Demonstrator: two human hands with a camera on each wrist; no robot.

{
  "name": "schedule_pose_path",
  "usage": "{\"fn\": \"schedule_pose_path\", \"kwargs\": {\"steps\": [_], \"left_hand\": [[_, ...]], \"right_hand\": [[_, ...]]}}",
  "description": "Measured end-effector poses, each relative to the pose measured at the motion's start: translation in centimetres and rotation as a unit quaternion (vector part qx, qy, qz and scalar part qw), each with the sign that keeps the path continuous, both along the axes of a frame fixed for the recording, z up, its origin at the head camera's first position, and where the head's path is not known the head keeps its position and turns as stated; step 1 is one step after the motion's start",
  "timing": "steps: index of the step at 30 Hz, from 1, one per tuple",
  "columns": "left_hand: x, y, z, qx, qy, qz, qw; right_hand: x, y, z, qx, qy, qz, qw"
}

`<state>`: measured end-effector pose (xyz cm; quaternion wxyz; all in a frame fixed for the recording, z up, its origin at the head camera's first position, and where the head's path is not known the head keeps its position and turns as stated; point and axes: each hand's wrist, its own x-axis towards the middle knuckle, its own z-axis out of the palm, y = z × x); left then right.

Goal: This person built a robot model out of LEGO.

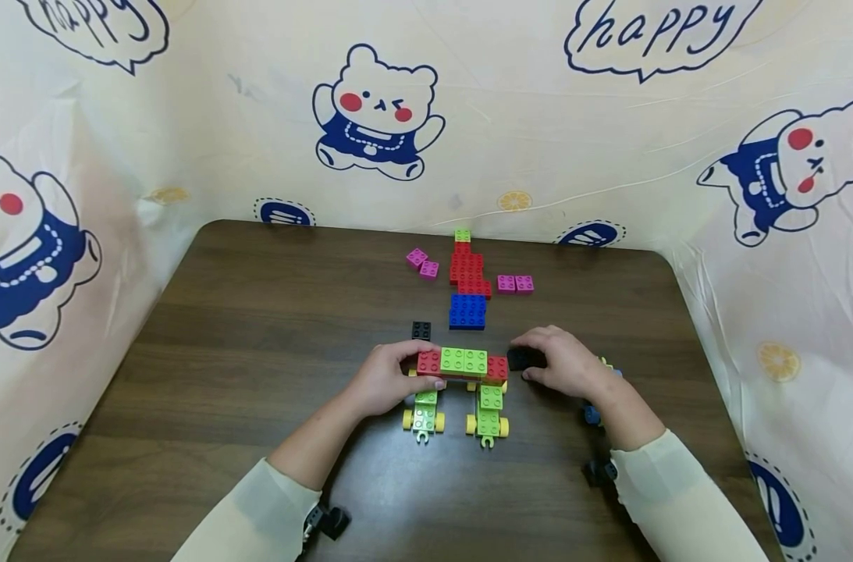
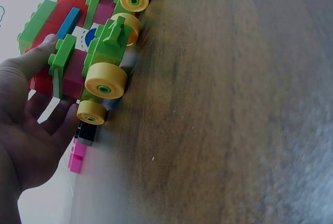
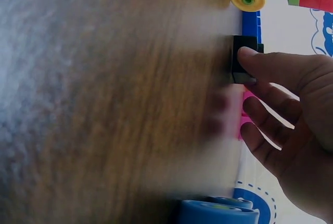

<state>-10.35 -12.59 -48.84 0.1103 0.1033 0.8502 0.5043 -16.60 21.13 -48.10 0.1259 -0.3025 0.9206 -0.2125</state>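
My left hand (image 1: 387, 378) grips the left end of a toy-brick vehicle (image 1: 463, 361), thumb in front and fingers behind. Along its top run red and lime bricks; below are two green wheeled bases (image 1: 492, 414) with yellow wheels. In the left wrist view, magenta bricks and green plates (image 2: 62, 57) sit between the red bricks and the wheels. To the right of this build, my right hand (image 1: 563, 363) pinches a black brick (image 1: 527, 358) between thumb and forefinger. The right wrist view shows this black brick (image 3: 244, 60) low at the tabletop, its other fingers loosely bent.
Behind the vehicle stand a small black brick (image 1: 421, 331), a blue brick (image 1: 467, 311) and a stack of red bricks (image 1: 470, 269) with a lime tip. Magenta bricks (image 1: 514, 284) lie on both sides of it. Blue wheels (image 1: 591, 414) show beside my right forearm.
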Motion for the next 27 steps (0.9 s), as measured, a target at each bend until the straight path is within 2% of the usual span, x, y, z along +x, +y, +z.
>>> {"fn": "schedule_pose_path", "kwargs": {"steps": [14, 20, 27], "left_hand": [[0.0, -0.1, 0.0, 0.005, 0.001, -0.004, 1.0], [0.0, -0.1, -0.1, 0.005, 0.002, -0.002, 1.0], [0.0, 0.0, -0.2, 0.009, 0.004, -0.003, 1.0]], "right_hand": [[0.3, 0.1, 0.2, 0.0, 0.016, -0.004, 1.0], [0.8, 0.1, 1.2, -0.014, 0.024, -0.004, 1.0], [1.7, 0.4, 3.0, -0.037, 0.025, -0.018, 0.999]]}}
